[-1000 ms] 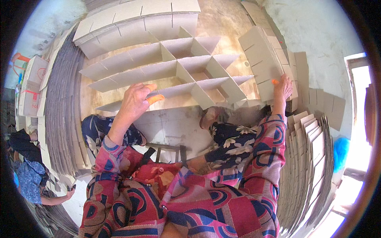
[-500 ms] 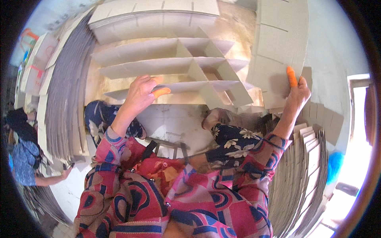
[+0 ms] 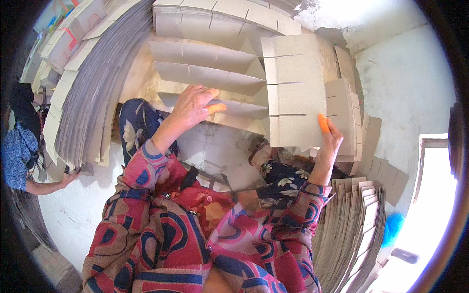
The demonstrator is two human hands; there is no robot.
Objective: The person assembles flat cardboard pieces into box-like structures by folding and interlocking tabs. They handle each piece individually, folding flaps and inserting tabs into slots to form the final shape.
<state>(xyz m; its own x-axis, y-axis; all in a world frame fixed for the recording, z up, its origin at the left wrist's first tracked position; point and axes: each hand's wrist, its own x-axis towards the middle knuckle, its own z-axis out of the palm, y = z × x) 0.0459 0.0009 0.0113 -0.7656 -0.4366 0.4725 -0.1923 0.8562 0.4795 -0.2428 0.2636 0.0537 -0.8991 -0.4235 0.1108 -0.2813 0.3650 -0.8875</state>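
Orange covers sit on the finger and thumb tips of my left hand (image 3: 193, 105). Its thumb and forefinger are apart, beside the top edge of the nearest long cardboard strip (image 3: 239, 110). Two more long strips, the middle one (image 3: 210, 75) and the far one (image 3: 205, 53), stand on edge behind it. My right hand (image 3: 332, 139), with an orange-covered finger on the front face, grips a slotted cardboard sheet (image 3: 298, 83) by its lower right edge. That sheet hangs over the right end of the strips and hides the cross pieces there.
Slotted cardboard stacks lie at the back (image 3: 215, 19), by the right wall (image 3: 342, 107) and at lower right (image 3: 347, 229). A tall sheet stack (image 3: 102, 83) stands left. Another person's arm (image 3: 53, 185) reaches in at far left. A blue bag (image 3: 394, 229) lies near the bright doorway.
My right hand has brought the slotted sheet leftward from the right side to over the strips' right end. My left hand stays by the nearest strip. The view has shifted.
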